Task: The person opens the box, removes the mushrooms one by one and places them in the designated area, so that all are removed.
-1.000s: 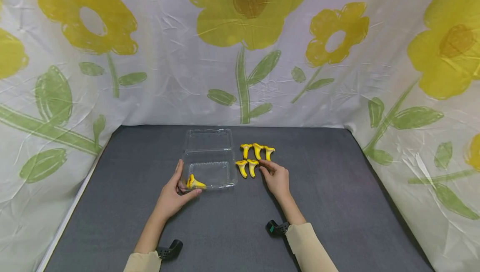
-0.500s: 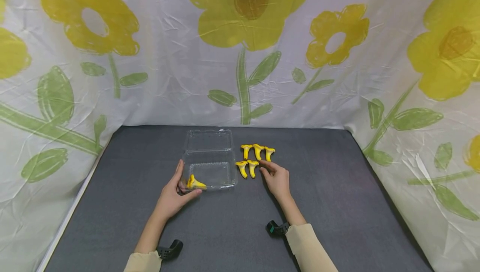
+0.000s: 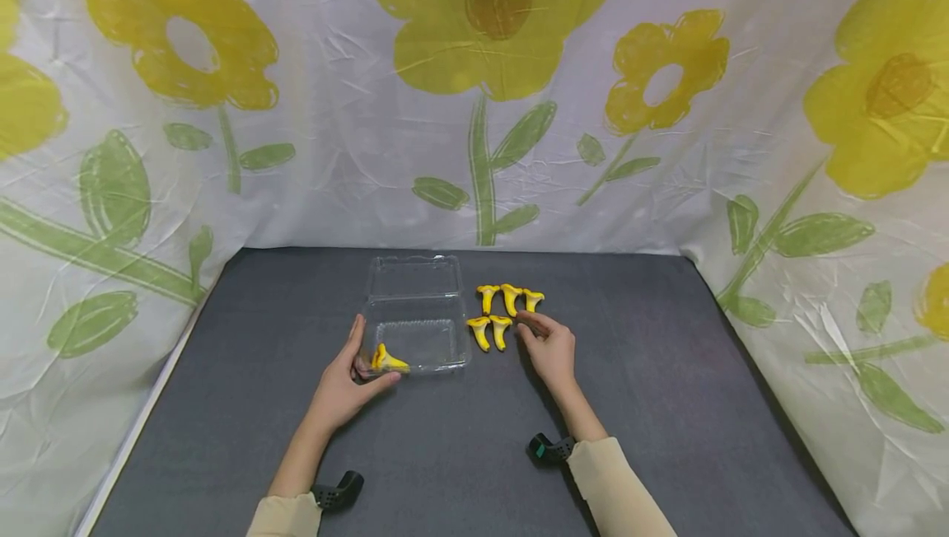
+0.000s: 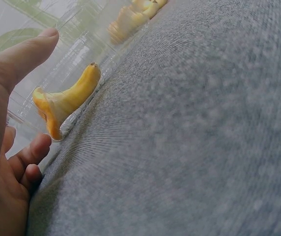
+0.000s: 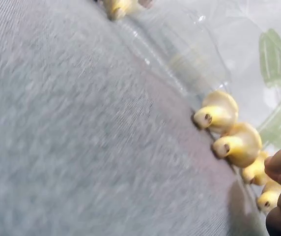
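A clear plastic clamshell container (image 3: 439, 343) lies with its lid (image 3: 415, 277) folded back. My left hand (image 3: 337, 393) grips its near left corner, thumb along the front edge and fingers at the side. A yellow trumpet-shaped mushroom, like a chanterelle (image 3: 389, 359), lies inside that corner. Right of the container are two rows of similar mushrooms: three at the back (image 3: 510, 298) and two in front (image 3: 500, 331). My right hand (image 3: 552, 354) is beside the front pair, fingers loosely bent. Its fingertips (image 5: 275, 164) overlap the mushrooms in the right wrist view, with nothing visible held.
Dark grey cloth covers the table (image 3: 667, 405). A white curtain (image 3: 334, 150) with yellow flowers encloses the back and both sides. Black camera mounts sit on the left wrist (image 3: 338, 492) and right wrist (image 3: 550, 449).
My right hand has shifted slightly right, away from the front pair of mushrooms. The left hand keeps its place on the container, and the mushrooms lie as before.
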{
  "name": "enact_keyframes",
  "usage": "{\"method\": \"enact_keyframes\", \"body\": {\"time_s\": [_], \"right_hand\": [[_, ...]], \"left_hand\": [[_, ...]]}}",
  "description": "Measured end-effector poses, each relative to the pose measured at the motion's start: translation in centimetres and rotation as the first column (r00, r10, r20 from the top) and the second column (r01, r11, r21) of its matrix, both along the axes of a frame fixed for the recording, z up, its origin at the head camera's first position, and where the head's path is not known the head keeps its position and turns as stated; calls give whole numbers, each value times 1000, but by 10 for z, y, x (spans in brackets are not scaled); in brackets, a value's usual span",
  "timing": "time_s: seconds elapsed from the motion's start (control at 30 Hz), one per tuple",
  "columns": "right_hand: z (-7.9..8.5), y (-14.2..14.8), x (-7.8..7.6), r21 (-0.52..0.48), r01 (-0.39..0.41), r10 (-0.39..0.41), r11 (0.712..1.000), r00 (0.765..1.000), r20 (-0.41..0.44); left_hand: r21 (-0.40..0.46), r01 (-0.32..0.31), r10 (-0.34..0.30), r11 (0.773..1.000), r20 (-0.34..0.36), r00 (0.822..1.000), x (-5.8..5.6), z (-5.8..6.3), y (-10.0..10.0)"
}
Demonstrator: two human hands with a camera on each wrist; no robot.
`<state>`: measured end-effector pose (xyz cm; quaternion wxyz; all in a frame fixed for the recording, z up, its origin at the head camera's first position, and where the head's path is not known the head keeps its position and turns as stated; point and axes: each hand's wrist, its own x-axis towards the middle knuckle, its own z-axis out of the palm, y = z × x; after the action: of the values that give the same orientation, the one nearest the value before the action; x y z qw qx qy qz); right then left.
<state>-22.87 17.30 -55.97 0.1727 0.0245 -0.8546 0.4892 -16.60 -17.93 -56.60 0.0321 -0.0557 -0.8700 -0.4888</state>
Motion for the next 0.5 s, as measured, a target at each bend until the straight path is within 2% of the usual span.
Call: {"method": "enact_keyframes", "body": {"time_s": [0.33,0.5], "right_hand": [[21,-17,-11,-17,-63,63,998,997,-47],[31,-32,-14,-31,-105,103,994,994,-45]], "left_hand": [[-4,-5,5,1000,-4,1000,0,-1,-1],[5,-1,1,1000,-5,1000,0,-1,0]]}}
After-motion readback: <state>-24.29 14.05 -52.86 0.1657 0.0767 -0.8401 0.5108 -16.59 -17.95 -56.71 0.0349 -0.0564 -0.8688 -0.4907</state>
